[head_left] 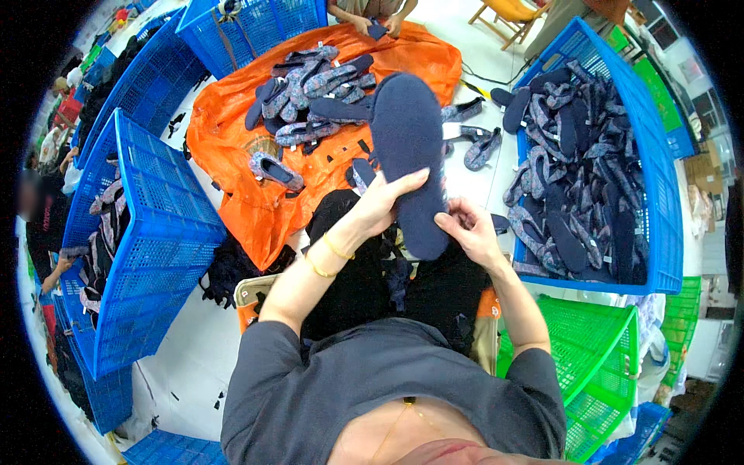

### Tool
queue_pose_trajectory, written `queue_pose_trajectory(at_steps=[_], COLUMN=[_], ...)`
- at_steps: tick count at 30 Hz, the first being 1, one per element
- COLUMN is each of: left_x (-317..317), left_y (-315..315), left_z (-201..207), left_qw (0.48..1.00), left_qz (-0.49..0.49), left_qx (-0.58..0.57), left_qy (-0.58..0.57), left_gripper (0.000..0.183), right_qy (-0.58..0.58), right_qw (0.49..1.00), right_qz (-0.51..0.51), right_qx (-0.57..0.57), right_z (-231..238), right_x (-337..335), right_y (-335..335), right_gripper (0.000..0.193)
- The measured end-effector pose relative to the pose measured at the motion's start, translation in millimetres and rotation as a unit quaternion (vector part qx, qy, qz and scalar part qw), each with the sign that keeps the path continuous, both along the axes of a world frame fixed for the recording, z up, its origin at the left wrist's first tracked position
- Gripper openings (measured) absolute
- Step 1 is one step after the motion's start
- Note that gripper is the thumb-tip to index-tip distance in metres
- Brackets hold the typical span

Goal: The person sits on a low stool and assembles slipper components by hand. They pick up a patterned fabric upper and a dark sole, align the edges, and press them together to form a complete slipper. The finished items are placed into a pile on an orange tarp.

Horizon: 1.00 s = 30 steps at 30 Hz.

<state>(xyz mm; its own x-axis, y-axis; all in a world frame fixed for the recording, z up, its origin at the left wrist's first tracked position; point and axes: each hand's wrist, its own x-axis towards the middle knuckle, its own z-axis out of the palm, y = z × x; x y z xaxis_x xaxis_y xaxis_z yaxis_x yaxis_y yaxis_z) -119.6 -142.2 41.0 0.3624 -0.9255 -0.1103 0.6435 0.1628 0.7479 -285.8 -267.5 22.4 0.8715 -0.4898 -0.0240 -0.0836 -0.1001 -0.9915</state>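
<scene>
A navy-soled fabric slipper (406, 124) is occupying centre view, its broader end pointing toward twelve o'clock. The left hand (378, 203) is clasping its middle; the right hand's fingers are pinching its five o'clock edge. Should the left grip be slackening under a right-hand tug, the slipper could be twisting loose, dropping onto the black trousers (443, 298) at six o'clock.
</scene>
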Motion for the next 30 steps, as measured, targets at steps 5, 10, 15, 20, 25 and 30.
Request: queue_pose_trajectory(at_steps=[5,10,15,20,25,30], left_x=[-24.3,-52.6,-70.9,-75.5,-77.9,-65.2], left_y=[48.1,70.6,91.4,81.5,103.3,110.8], left_z=[-3.2,-6.2,-4.9,-28.2,-16.1,-23.4], left_qw=[0.998,0.998,0.998,0.998,0.996,0.989], left_qz=[-0.035,-0.043,-0.045,-0.051,-0.053,-0.059], left_qx=[-0.022,0.018,0.037,0.021,0.041,0.012], left_qy=[0.043,0.049,0.007,-0.006,0.063,0.135], left_gripper=[0.042,0.045,0.046,0.042,0.042,0.038], right_qy=[-0.090,-0.100,-0.032,-0.084,-0.163,-0.073], right_qw=[0.988,0.986,0.972,0.968,0.978,0.978], right_qz=[-0.101,-0.110,-0.114,-0.133,-0.129,-0.133], right_qx=[0.074,0.070,-0.205,-0.195,0.010,-0.141], right_z=[29.7,58.9,67.4,24.8,41.8,36.7], right_x=[-8.2,14.4,25.5,4.6,6.3,9.6], right_y=[-3.7,21.6,44.0,21.6,43.9,16.4], right_gripper=[0.022,0.021,0.019,0.017,0.006,0.032])
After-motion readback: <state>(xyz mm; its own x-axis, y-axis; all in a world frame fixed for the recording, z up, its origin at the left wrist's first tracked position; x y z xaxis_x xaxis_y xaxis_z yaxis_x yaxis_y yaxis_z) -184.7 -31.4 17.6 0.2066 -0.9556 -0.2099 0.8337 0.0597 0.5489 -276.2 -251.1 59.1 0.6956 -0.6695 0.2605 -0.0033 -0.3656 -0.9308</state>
